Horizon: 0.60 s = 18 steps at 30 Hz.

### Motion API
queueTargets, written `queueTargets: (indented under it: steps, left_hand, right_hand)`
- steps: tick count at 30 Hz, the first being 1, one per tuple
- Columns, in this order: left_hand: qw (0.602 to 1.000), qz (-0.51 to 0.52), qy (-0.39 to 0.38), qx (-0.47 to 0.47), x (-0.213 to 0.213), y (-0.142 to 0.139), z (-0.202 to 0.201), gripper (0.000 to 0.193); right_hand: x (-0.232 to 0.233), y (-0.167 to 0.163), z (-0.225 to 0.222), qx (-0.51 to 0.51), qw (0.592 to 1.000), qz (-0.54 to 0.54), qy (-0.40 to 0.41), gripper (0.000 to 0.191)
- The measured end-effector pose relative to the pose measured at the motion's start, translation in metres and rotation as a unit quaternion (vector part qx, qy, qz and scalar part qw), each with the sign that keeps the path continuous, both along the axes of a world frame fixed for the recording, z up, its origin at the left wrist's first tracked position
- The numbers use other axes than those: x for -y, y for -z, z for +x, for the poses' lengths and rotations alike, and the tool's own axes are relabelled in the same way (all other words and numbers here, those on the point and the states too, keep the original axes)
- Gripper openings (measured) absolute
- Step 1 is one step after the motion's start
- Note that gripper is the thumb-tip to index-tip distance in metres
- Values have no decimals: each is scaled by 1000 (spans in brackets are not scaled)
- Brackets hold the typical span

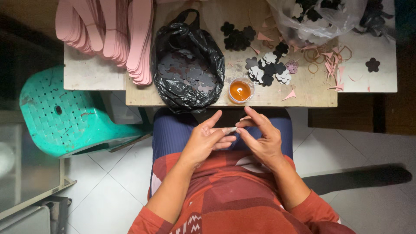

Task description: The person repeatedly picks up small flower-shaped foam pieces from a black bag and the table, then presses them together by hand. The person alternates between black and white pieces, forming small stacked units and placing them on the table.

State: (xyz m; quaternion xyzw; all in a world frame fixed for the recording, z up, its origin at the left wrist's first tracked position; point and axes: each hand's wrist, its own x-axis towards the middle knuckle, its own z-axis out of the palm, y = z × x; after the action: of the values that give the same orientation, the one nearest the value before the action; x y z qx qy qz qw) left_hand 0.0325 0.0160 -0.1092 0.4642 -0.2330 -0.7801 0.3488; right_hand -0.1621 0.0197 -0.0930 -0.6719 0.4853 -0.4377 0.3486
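Left hand [207, 141]: palm turned inward over the lap, fingers partly curled, thumb and forefinger pinching one end of a small pale piece [229, 129].
Right hand [260, 138]: fingers loosely bent, tips meeting the same pale piece from the other side, so both hands share it between them.
Pale piece: thin and light-coloured, too small to tell its shape; held just below the tabletop edge, above the blue-trousered lap.
Why held so: judging by the pose, low and close to the body steadies fine fingertip work.
Glue cup [240, 91]: small clear cup of orange liquid right at the tabletop's near edge, just beyond the fingertips, within easy reach.
Black bag [188, 65]: open plastic bag of dark flower cut-outs, left of the cup.
Flower cut-outs [268, 69]: black, grey and white ones loose on the tabletop [303, 97], right of the cup.
Pink strips [108, 34]: stacked at the far left.
Clear bag [316, 17]: far right, more dark shapes inside.
Open room: little gap between lap and tabletop edge; a green stool [65, 112] crowds the left, white floor lies open on the right.
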Motion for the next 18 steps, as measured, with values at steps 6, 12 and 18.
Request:
queueTargets:
  steps: [6, 12, 18]
  left_hand:
    - [892, -164, -21, 421, 39, -26, 20, 24]
    - [753, -346, -132, 544, 101, -5, 30, 18]
    - [692, -331, -88, 636, 120, 9, 27, 38]
  right_hand:
    - [1, 3, -9, -14, 999, -9, 47, 63]
    - [-13, 7, -11, -23, 998, 12, 53, 61]
    - [-9, -10, 3, -15, 997, 30, 70, 60]
